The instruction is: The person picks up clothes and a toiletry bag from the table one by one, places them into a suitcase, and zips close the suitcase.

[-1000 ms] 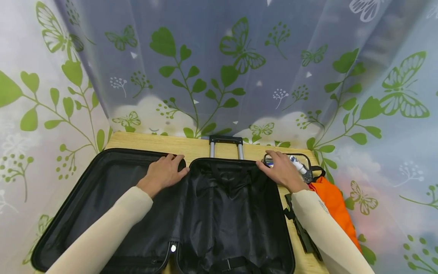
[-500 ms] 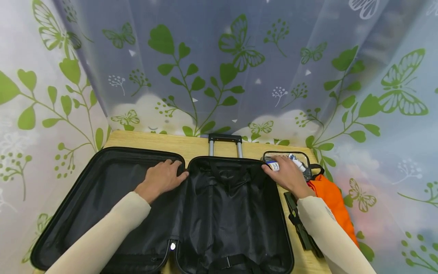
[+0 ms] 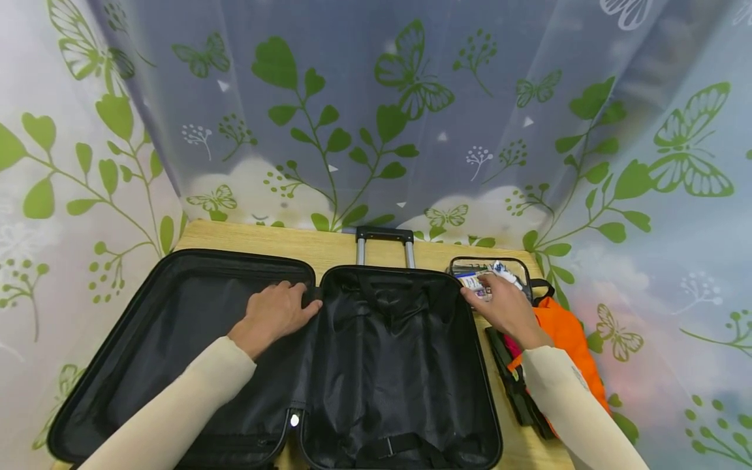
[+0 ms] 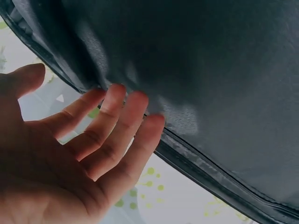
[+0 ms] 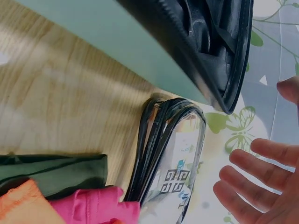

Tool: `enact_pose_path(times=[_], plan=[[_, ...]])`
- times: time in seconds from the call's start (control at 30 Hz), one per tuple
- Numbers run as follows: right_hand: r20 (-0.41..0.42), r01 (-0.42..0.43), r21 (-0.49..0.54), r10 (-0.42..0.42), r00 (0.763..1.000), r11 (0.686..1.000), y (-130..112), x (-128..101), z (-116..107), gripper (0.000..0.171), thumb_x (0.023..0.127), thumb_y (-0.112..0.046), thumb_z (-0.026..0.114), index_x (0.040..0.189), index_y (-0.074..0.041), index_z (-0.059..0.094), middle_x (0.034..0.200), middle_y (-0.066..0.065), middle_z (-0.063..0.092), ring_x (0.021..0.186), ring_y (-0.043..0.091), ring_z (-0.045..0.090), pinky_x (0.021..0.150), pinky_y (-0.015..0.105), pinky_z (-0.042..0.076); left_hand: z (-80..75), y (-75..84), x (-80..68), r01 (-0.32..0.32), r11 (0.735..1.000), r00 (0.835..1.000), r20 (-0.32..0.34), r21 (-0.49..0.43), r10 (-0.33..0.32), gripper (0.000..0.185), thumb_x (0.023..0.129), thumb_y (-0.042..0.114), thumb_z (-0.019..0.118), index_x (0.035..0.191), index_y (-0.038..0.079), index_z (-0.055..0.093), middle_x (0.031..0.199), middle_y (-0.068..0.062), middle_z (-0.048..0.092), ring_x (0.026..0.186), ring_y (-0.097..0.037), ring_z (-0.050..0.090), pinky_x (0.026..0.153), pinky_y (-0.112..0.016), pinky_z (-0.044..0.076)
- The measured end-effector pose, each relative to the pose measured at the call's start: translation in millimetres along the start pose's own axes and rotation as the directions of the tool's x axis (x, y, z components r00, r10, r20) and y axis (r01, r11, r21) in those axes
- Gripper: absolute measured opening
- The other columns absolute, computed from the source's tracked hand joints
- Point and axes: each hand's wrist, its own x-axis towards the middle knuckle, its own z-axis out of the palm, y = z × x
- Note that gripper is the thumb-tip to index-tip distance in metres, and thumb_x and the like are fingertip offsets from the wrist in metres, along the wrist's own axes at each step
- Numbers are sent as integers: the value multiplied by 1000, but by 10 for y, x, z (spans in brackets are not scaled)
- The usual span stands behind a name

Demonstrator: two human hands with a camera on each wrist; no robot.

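Observation:
An opened suitcase with black lining lies in the head view, its left half (image 3: 194, 326) beside its right half (image 3: 405, 365). My left hand (image 3: 273, 316) is over the left half near its top right corner, fingers loosely bent and holding nothing. In the left wrist view its fingers (image 4: 126, 112) are close to the lining; contact cannot be told. My right hand (image 3: 508, 310) hovers by a clear zip pouch (image 5: 173, 172) with black trim, right of the suitcase. The right wrist view shows its fingers (image 5: 252, 182) spread and apart from the pouch. White tubes or packets (image 3: 470, 281) show inside the pouch.
The suitcase's extended handle (image 3: 384, 235) points to the back of the wooden table (image 3: 264, 238). Orange fabric (image 3: 566, 333), pink fabric (image 5: 93, 205) and a dark green folded item (image 5: 56, 172) lie at the right. A printed curtain (image 3: 329, 98) surrounds the table.
My right hand has moved off the suitcase's top right corner, to the right and toward me, uncovering more of the pouch. My left hand has drawn slightly back from the left half's top edge.

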Motion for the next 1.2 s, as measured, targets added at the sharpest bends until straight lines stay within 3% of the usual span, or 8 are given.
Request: enact_pose_path(times=[0.27,0.57,1.0,1.2], plan=[[-10,-28,6,28,1000,1000,130,-113,0,74,108,-62,56,148,-1,63,146,27,67,121,46,69,105,68,52,-18,43,-67,1,1000,1000,7,14,-1,71,111,56,53,157,2,55,153,-28,60,131,-50,65,98,-63,58],[25,-68,1,68,997,998,382,-258,-9,77,109,-58,57,157,3,53,155,30,59,133,52,61,112,71,46,19,79,-78,5,1000,1000,30,-28,-4,72,111,54,54,156,-1,55,151,-29,62,130,-52,65,98,-61,59],[37,-153,-22,153,987,988,728,-471,-52,83,106,-64,61,149,6,59,143,32,65,118,48,67,100,68,54,60,77,-70,26,997,998,53,-70,-23,75,109,55,59,154,-4,56,146,-34,63,123,-52,68,91,-60,60],[47,-196,-50,198,979,979,869,-542,-69,78,107,-60,61,150,5,58,143,33,64,121,51,64,100,68,53,68,93,-62,32,997,998,61,-65,-28,76,107,56,63,147,-8,59,138,-35,67,114,-51,71,85,-58,61]])
